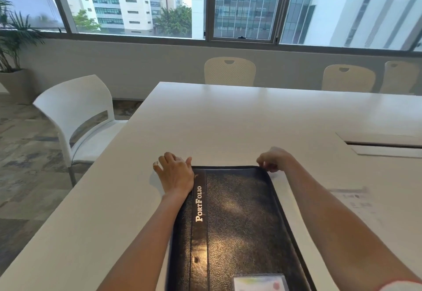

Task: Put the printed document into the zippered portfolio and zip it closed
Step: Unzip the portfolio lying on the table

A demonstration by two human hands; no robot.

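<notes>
A black leather portfolio (237, 220) with "PortFolio" lettering lies closed on the white table (228, 119), right in front of me. My left hand (174, 173) rests flat on its far left corner, fingers spread over the table edge of the cover. My right hand (272, 159) is at the far right corner, fingertips pinched at the zipper edge; the zipper pull itself is hidden under the fingers. The printed document (356, 201) lies on the table to the right of my right forearm, blurred. A clear card pocket (260, 282) shows on the cover near me.
A white chair (77, 112) stands at the table's left side. Cream chairs (229, 71) line the far edge. A cable hatch (383, 145) is recessed in the table at the right. A potted plant (11, 46) stands by the windows.
</notes>
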